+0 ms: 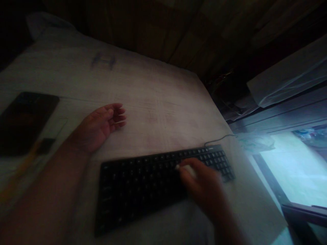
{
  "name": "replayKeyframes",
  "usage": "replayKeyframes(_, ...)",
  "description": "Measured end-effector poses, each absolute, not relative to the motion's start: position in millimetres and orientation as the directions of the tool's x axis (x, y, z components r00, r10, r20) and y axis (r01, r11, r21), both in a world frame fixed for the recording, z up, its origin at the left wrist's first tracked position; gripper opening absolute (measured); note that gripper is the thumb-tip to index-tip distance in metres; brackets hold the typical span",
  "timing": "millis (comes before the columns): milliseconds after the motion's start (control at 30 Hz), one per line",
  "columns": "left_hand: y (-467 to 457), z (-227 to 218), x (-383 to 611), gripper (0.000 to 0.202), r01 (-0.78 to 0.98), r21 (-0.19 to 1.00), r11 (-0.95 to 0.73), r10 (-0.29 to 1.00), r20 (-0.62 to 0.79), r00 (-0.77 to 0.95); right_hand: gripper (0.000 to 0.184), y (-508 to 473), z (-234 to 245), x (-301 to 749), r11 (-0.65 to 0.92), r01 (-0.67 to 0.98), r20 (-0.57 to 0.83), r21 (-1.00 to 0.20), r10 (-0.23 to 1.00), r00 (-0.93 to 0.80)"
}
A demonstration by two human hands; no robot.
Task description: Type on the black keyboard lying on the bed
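A black keyboard [143,187] lies at a slant across the near part of the table. Over its right half is my right hand [201,180], a little blurred, its fingers closed around a small white object [190,170]. Most of that object is hidden by the fingers, so its kind does not show. My left hand [99,124] rests on its side beyond the keyboard's left end, palm turned inward and fingers loosely bent apart. Nothing is in it. From the keyboard's back edge a thin cable [219,139] runs off to the right.
A pale table [153,88] with a dark mark [103,61] fills the middle. At the left lie a dark flat tablet-like slab [25,119], a small black piece [46,145] and a blurred yellow strip [20,173]. Beyond the right edge is a bright opening [298,170].
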State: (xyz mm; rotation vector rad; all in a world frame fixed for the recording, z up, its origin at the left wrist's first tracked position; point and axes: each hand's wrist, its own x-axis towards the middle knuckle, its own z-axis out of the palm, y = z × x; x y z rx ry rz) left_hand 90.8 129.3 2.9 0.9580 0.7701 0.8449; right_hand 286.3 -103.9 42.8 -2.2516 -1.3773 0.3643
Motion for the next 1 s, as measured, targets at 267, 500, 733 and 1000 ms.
replayKeyframes(267,131.0,2.2,90.5,0.023,-0.249,0.919,0.305,0.874,-0.166,0.457,0.016,-104.5,42.0,287.0,-0.392,0.767,-0.003,-0.508,0.891,0.454)
replayKeyframes(500,129.6,3.0,90.7,0.021,-0.258,0.913,0.315,0.873,-0.172,0.457,0.015,-98.1,37.0,284.0,-0.376,0.817,-0.018,-0.437,0.912,0.410)
replayKeyframes(733,130.4,2.4,90.3,0.024,-0.237,0.927,0.290,0.876,-0.157,0.457,0.015,-102.0,33.8,282.4,-0.362,0.844,-0.011,-0.395,0.921,0.390)
replayKeyframes(1000,130.3,2.7,90.8,0.024,-0.241,0.927,0.288,0.874,-0.151,0.462,0.016,-111.3,32.0,279.0,-0.374,0.835,-0.025,-0.403,0.917,0.399)
